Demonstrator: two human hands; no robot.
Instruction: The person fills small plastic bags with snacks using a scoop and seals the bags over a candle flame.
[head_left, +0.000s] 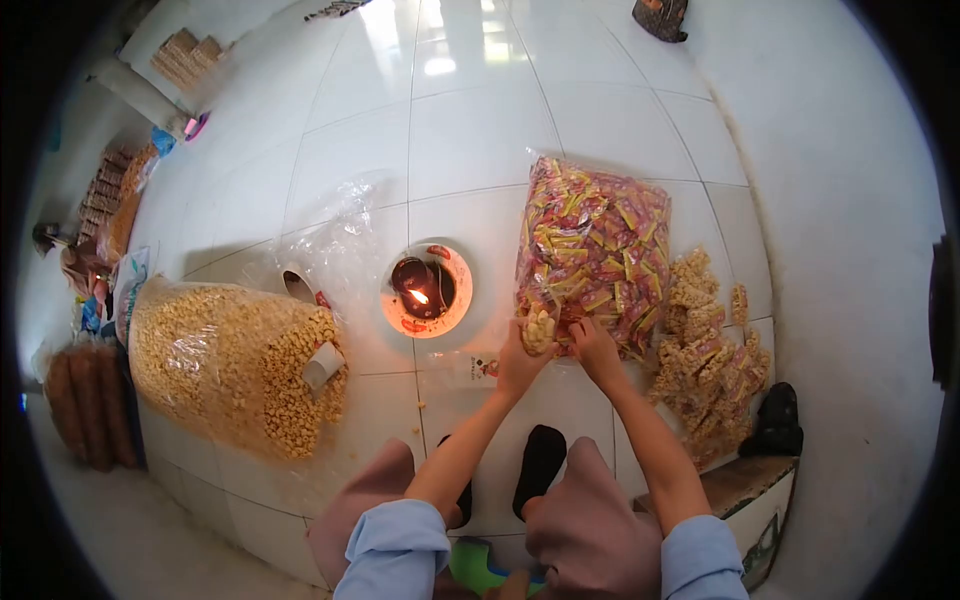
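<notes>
Glossy white tile floor (350,130), thin grout lines (409,150); pale wall (850,220) right; bright reflections (440,66) far end.

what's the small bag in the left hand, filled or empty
Filled, at least partly: pale pieces show inside the small bag in the left hand.

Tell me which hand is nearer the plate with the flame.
Left. The left hand is right of the plate, apart from it; the right hand is farther right, beyond the left.

White tile floor (470,130) w/ round red-patterned white plate (462,285); L of plate, clear plastic bag of yellow snacks (210,350); R, clear plastic bag of red-yellow sachets (600,250), then heaped clear snack packs (705,370).
</notes>
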